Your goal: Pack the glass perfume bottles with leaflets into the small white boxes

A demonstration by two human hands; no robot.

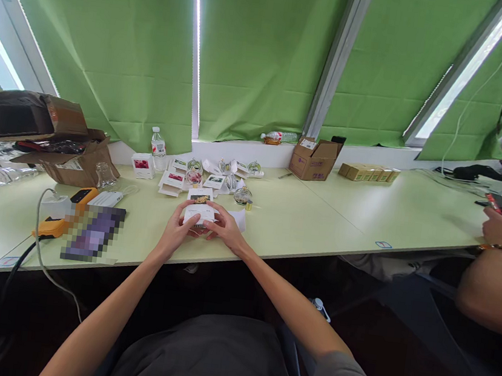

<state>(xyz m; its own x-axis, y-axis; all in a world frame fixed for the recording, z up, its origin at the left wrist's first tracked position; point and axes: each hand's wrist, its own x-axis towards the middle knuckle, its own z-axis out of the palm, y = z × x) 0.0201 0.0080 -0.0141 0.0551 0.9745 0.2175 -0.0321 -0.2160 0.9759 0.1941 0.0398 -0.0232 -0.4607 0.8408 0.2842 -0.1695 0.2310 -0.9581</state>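
both hands meet on the small white box (199, 211), near the table (320, 221) front edge. left hand (177, 231) pinches the box's left side, right hand (226, 228) its right side, and i judge neither nearer. the box's long axis runs away from me. glass bottle (243, 195) sits just beyond the box, to the right.
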